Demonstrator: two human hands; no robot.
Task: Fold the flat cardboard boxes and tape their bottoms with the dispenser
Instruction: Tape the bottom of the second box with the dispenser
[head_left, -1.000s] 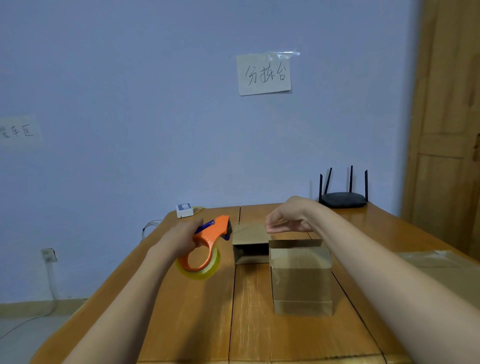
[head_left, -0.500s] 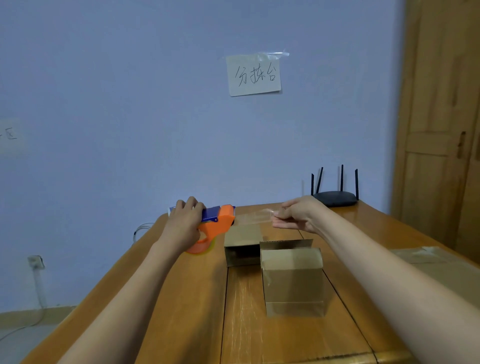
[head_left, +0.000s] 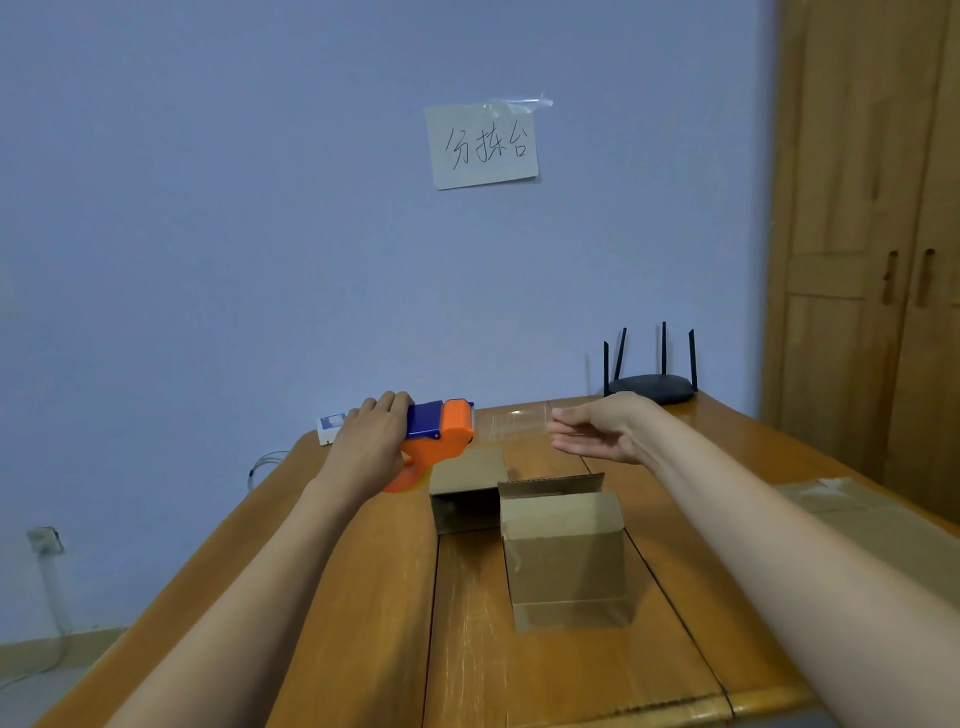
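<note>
The wooden tabletop (head_left: 337, 623) fills the lower frame, its near edge cut off at 6 o'clock. At 3 o'clock of it lie flat cardboard sheets (head_left: 852, 519), partly cut off by the right arm. Near the middle stands a folded box (head_left: 566, 556); just behind it, at 11 o'clock of it, a second box (head_left: 465, 480) lies on its side, its interior dark and hard to make out. The left hand (head_left: 371, 447) grips the orange-and-blue tape dispenser (head_left: 439, 441) above the far left tabletop, fingers curled over its handle. A clear strip of tape (head_left: 519, 423), faint and barely readable, stretches toward the right hand (head_left: 597, 434), whose fingers pinch its end. Since half a second ago the strip has lengthened as the hands spread apart. A black router (head_left: 652, 387) sits at 1 o'clock.
</note>
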